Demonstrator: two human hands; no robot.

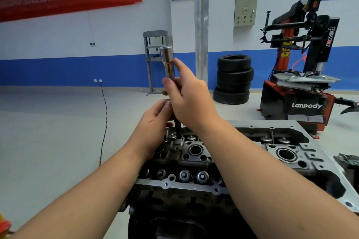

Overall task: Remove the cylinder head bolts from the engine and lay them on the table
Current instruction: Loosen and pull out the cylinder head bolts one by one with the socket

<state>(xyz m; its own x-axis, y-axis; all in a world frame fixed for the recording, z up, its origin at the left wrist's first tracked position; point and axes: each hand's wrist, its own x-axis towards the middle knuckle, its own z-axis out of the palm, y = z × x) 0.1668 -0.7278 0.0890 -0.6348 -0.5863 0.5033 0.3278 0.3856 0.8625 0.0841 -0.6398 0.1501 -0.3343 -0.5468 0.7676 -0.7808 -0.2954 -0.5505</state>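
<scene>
The cylinder head (194,163) of the engine fills the lower middle of the view, with valve springs and spark plug wells showing. A long chrome socket (166,60) stands upright above its far left end, with a dark shaft (177,128) below it that runs down into the head. My right hand (190,99) grips the socket's lower part, thumb and fingers wrapped round it. My left hand (153,122) holds the dark shaft just beneath. No loose bolt is visible.
A stack of tyres (233,79) stands behind the engine, and a tyre changer machine (303,75) is at the right. A grey press frame (153,60) stands against the blue and white wall. A black cable (104,118) runs across the floor at left.
</scene>
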